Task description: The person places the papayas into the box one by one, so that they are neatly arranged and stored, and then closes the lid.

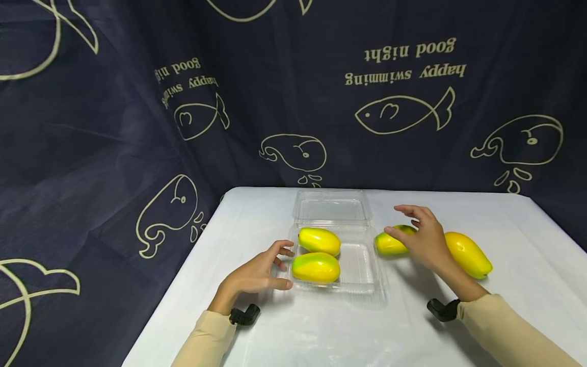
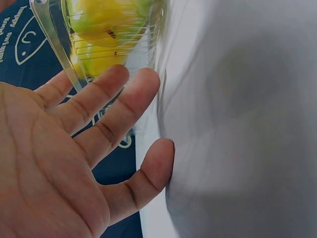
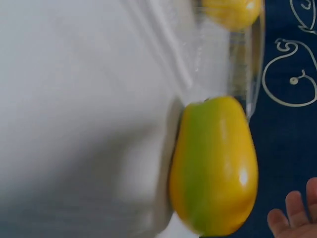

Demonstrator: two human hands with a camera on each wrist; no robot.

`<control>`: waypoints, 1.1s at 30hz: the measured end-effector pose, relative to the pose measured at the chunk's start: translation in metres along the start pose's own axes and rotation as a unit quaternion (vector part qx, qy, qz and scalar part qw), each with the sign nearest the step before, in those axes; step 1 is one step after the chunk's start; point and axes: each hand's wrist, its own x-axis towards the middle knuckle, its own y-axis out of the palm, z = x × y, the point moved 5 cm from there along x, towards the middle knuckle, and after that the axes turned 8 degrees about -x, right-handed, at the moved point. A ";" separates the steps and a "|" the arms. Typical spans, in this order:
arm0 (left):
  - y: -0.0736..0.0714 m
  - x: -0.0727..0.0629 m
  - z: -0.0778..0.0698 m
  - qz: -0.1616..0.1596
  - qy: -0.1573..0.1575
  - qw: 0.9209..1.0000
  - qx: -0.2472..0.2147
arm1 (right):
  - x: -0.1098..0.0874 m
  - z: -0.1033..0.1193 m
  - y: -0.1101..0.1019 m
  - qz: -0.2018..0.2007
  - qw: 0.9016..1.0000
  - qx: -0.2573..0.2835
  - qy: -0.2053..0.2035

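Note:
My left hand is beside the left wall of a clear plastic clamshell box, fingers spread and holding nothing. Two yellow-green papayas lie inside: a rear papaya and a front papaya, both in the box's left part. The left wrist view shows the fingertips right at the box's ribbed side. Over a third papaya, just right of the box, my right hand reaches with thumb and fingers apart. That papaya stands large in the right wrist view, with no fingers around it.
A yellow papaya lies behind the right wrist. The box's lid is folded back toward the far edge. A white cloth covers the table, and a dark blue curtain with fish prints hangs behind and at the left.

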 end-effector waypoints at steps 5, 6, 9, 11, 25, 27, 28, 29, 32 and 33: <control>0.002 -0.001 0.002 0.004 -0.003 1.000 -0.003 | -0.002 -0.013 0.001 0.029 0.999 -0.026 -0.022; 0.002 -0.001 0.002 0.005 -0.003 1.000 -0.004 | -0.003 -0.014 0.001 0.033 0.999 -0.030 -0.028; 0.002 0.000 0.002 0.004 -0.005 1.000 -0.005 | -0.004 -0.018 0.001 0.039 0.997 -0.047 -0.050; 0.002 -0.001 0.002 0.003 -0.006 1.000 -0.004 | -0.004 -0.020 0.001 0.037 0.995 -0.059 -0.066; -0.001 0.000 0.002 0.000 -0.005 1.000 0.000 | -0.007 -0.033 0.012 0.067 0.991 -0.077 -0.086; -0.001 0.000 0.002 0.000 -0.006 1.000 -0.001 | -0.006 -0.034 0.013 0.068 0.991 -0.076 -0.084; -0.001 0.000 0.002 0.000 -0.007 1.000 -0.001 | -0.006 -0.035 0.013 0.068 0.991 -0.076 -0.083; -0.001 0.000 0.002 0.000 -0.008 1.000 -0.001 | -0.006 -0.036 0.013 0.068 0.991 -0.077 -0.083; -0.001 0.000 0.001 0.000 -0.009 1.000 -0.001 | -0.006 -0.038 0.014 0.070 0.991 -0.082 -0.082; -0.001 0.001 0.001 0.000 -0.009 1.000 -0.002 | -0.006 -0.039 0.014 0.071 0.991 -0.083 -0.081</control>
